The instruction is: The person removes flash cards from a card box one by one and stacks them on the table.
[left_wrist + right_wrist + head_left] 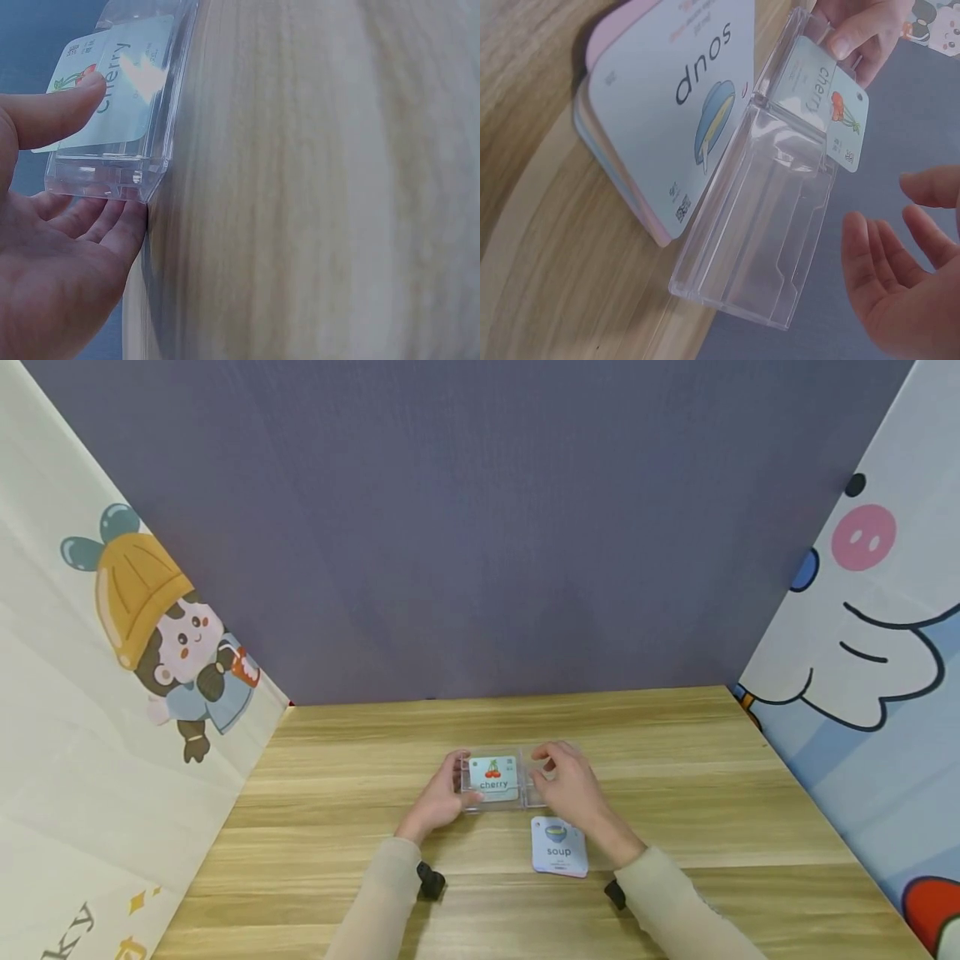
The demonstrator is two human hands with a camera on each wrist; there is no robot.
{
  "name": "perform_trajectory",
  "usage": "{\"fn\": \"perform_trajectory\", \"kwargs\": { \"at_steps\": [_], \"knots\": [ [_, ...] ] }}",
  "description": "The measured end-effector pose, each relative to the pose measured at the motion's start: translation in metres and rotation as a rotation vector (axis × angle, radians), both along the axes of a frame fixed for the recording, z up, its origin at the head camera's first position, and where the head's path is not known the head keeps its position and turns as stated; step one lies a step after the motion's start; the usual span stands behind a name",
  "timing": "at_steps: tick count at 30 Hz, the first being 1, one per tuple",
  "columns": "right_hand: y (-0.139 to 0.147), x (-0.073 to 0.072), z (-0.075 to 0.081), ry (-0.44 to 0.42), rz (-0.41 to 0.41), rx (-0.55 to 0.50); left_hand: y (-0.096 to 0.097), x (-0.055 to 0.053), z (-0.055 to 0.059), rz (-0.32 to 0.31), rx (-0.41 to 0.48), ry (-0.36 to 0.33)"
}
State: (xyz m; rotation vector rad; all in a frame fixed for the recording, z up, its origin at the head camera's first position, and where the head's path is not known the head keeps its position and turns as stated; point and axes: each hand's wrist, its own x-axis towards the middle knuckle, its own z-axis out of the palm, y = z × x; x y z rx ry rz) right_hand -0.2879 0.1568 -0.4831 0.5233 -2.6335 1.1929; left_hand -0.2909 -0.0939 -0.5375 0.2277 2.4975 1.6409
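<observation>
A clear plastic hinged card case (pixel 742 225) lies opened on the wooden table, its two halves side by side. In its left half sits a card printed "cherry" (pixel 492 777), one end sticking up past the case edge in the right wrist view. My left hand (pixel 437 803) grips that half, thumb (pixel 71 105) over the card and fingers against the end wall. My right hand (pixel 572 787) is at the bare right half, fingers loosely bent and holding nothing. A stack of cards topped by "soup" (pixel 559 847) lies in front of the case.
The wooden table (pixel 337 860) meets a grey-purple panel (pixel 480 543) at the back. Cartoon-printed cloths stand along the left (pixel 60 693) and right (pixel 922 652) sides.
</observation>
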Motion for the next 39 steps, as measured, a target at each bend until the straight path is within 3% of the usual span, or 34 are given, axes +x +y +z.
{"fn": "perform_trajectory", "kwargs": {
  "at_steps": [15,30,39],
  "knots": [
    [-0.011,-0.004,0.0,-0.025,-0.002,-0.031,0.0,0.0,-0.002,-0.01,0.011,0.003],
    [-0.023,-0.01,0.001,-0.034,-0.004,0.005,0.0,-0.001,0.001,0.002,0.015,-0.003],
    [-0.027,-0.012,-0.001,-0.102,-0.012,0.012,-0.001,-0.002,-0.001,-0.001,0.011,0.002]
  ]
}}
